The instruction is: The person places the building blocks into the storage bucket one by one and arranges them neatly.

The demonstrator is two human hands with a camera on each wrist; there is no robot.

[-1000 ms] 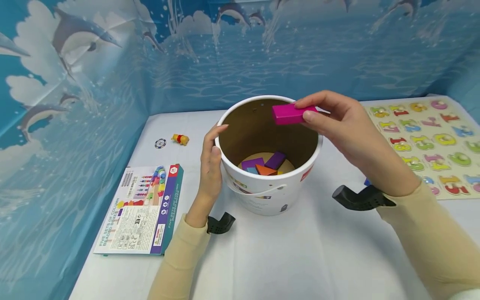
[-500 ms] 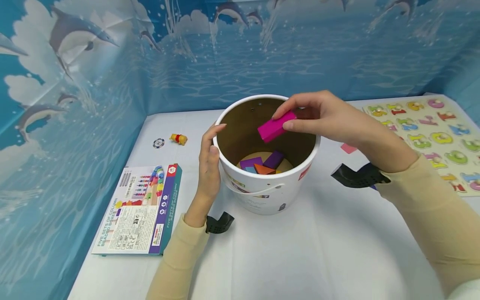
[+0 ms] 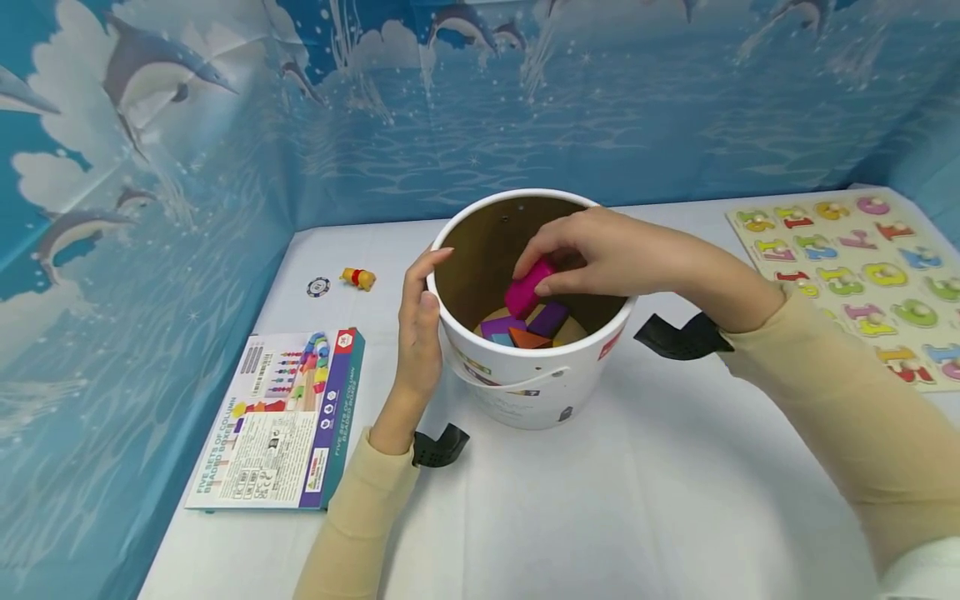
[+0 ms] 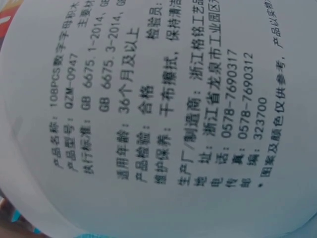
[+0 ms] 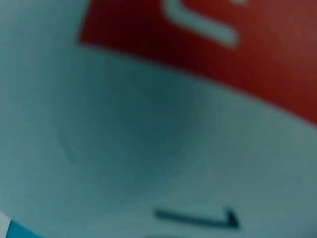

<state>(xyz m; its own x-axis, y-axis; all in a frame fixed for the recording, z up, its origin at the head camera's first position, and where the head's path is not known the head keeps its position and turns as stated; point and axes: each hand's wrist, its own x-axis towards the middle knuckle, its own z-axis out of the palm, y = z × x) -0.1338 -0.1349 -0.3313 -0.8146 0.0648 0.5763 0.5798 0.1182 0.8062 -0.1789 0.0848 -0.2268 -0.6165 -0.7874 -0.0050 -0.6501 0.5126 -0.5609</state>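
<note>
A white bucket with printed labels stands upright at mid-table, its handle hanging at the front. My right hand reaches in over the right rim and pinches a magenta block, tilted, between thumb and fingers. Close under it on the bucket's floor lie purple blocks, an orange triangular block and a blue one. Against the bucket's left side rests my left hand, fingers extended, fingertips at the rim. In both wrist views, only the printed bucket wall fills the frame closely.
Left of the bucket lies a boxed bead set, with a small yellow bear figure and a round chip behind it. A number puzzle board lies at right. A dolphin-print curtain rises behind the table.
My right hand has moved left and down into the bucket with the magenta block, which has turned from level to steeply tilted. My left hand stays at the bucket's side.
</note>
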